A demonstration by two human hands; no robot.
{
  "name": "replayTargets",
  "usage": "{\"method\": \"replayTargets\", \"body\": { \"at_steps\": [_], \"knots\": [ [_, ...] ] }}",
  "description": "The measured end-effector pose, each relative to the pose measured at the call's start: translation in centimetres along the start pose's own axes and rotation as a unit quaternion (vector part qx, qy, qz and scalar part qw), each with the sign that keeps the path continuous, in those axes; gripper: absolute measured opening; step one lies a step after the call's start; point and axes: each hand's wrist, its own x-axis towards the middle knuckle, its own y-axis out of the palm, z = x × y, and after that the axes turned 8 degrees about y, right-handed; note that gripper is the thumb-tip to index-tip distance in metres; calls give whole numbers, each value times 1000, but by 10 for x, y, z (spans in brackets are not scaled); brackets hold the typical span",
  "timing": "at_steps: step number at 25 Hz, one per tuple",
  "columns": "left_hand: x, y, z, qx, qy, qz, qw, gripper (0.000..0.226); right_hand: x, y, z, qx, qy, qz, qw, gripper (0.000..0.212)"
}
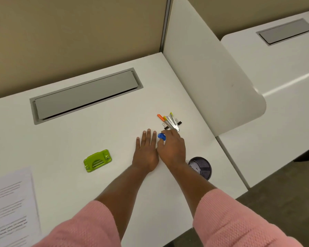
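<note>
My right hand point(172, 148) curled, thumb and fingertips pinching small blue piece point(162, 136) at the hand's front-left edge, lifted or on desk point(96, 132) can't tell. My left hand point(146, 152) flat, fingers straight, just beside it. Pens and binder clips point(169, 121) just beyond my right knuckles, mesh cup point(201, 167) by right wrist, green punch point(97, 160) well left

You work at an office cubicle: white laminate desk point(96, 139) with grey metal cable hatch point(86, 94), beige fabric partition point(61, 32), white divider panel point(203, 77), an identical neighbouring desk point(275, 77), printed paper sheets point(9, 202), green plastic hole punch point(97, 160), coloured markers with black binder clips point(170, 120).
</note>
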Motion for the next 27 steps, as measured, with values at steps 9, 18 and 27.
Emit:
{"method": "replayTargets", "body": {
  "at_steps": [9,18,27],
  "knots": [
    [8,22,2,46,-17,-64,997,81,89,-14,-18,-105,24,-5,994,32],
    [9,28,4,50,-25,-63,996,83,121,-8,-31,-128,62,10,990,35],
    [8,12,-1,31,-27,2,999,89,82,-17,-18,-67,15,46,997,61]
  ]
}}
